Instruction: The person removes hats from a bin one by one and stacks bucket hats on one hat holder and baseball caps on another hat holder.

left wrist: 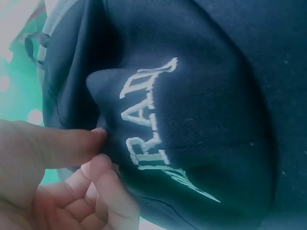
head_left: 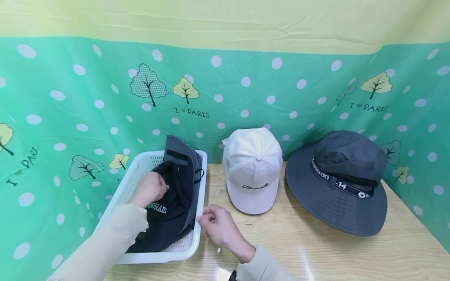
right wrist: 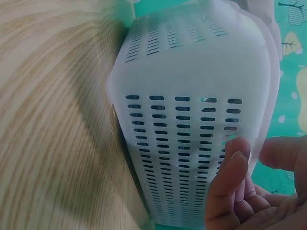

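Note:
A black cap (head_left: 171,212) with pale embroidered letters lies in a white plastic basket (head_left: 191,249). My left hand (head_left: 150,189) reaches into the basket and pinches the cap's crown between thumb and fingertips. In the left wrist view the cloth of the cap (left wrist: 201,110) puckers beside those fingertips. A dark grey hat (head_left: 179,150) with a cord stands behind the cap against the basket's right side. My right hand (head_left: 221,230) pinches the right rim; in the right wrist view its thumb and fingers lie on either side of the basket wall (right wrist: 192,79).
Right of the basket, a white cap (head_left: 253,164) with dark lettering sits on the wooden table (head_left: 274,249). Farther right is a dark wide-brimmed hat (head_left: 351,168) with a lettered band. A green dotted cloth (head_left: 246,97) hangs behind them and on both sides.

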{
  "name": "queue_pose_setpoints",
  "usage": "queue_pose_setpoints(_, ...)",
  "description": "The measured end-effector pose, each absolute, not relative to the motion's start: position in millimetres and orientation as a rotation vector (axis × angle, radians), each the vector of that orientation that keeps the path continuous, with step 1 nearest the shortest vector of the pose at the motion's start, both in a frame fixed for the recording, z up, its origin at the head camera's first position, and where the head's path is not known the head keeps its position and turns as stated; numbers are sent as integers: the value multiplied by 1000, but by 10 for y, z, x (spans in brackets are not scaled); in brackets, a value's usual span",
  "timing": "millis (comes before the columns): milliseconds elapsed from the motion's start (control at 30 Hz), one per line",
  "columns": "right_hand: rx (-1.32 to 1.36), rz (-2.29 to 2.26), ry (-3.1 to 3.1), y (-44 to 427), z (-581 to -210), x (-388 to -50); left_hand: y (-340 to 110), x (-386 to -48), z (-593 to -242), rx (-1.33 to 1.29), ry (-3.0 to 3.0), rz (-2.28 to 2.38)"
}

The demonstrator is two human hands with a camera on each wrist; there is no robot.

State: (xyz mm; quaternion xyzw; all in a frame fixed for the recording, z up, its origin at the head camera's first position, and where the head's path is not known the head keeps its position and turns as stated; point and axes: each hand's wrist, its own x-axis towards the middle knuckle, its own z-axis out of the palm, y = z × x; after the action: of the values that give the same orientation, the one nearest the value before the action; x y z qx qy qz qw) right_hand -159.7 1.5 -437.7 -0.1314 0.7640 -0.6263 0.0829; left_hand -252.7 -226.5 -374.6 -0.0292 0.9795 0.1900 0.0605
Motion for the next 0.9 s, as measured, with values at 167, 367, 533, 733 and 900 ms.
queue_pose_setpoints(167,-387,-1858,2293,13,-4375,-1596,-2337,-2474,-3701,-25,3004,659)
queue_pose_setpoints(367,-373,-1846,2294,10,-4391,-1605,-2415,-2383,-3596,28,3115,777)
queue_pose_setpoints(533,-400,-1847,2301,17,-4375,-1603,-2413,-2290,-3449,52,3182,877)
queue_pose_setpoints(733,-411,-1844,2298,19,-4377,-1601,-2364,-2189,-3317,80,3222,979)
queue_pose_setpoints(900,-397,-1841,2308,35,-4368,-1607,-2269,-2082,-3209,147,3317,1049)
